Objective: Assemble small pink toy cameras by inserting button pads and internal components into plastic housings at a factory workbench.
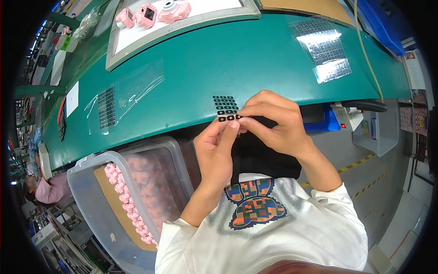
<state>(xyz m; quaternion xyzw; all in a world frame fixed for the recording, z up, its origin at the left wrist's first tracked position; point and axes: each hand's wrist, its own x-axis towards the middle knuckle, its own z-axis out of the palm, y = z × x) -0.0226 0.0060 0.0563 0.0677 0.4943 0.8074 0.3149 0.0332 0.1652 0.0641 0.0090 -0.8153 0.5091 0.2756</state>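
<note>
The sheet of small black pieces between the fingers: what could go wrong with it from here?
Two risks. The lowest row of the sheet of black pieces is at the near edge of the green table, so a piece that came loose might fall off. The left hand and right hand both have fingertips at that end, so uneven pulling could crease it.

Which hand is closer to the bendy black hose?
Right. The right hand is left of the black corrugated hose, apart from it; the left hand is farther left, beyond the right hand.
</note>
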